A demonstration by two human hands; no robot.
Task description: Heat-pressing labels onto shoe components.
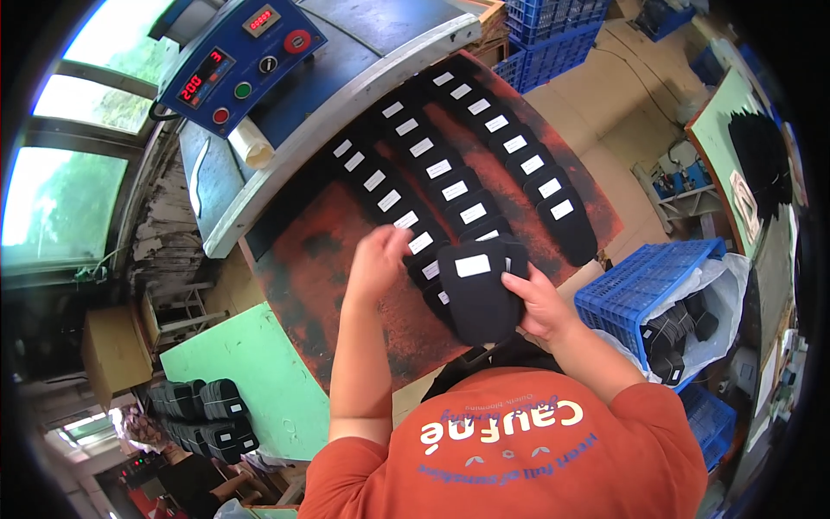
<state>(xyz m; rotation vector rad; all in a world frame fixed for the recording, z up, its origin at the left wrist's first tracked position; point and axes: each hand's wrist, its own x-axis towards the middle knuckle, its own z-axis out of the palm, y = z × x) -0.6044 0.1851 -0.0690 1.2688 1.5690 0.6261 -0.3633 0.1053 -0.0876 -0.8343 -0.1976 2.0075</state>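
In my right hand (545, 303) is a small stack of black insole-shaped pads (484, 303). The thumb lies on the top one, which bears a white label (472, 265). My left hand (380, 259) hovers at the left row of pads (373, 180), its fingers bent and blurred beside a label. Whether they touch or pinch anything is unclear. A middle row (439, 169) and a right row (514, 143) of overlapping black pads, each with a white label, lie on the reddish-brown board (320, 298). The held stack hides the near ends of the left and middle rows.
A machine bed with a blue control box (242, 65) stands at the far left. To my right is a blue crate (648, 277) lined with plastic, holding black pads. Stacked black bundles (203, 415) sit by a green board (259, 372) at left. More blue crates (553, 39) stand behind.
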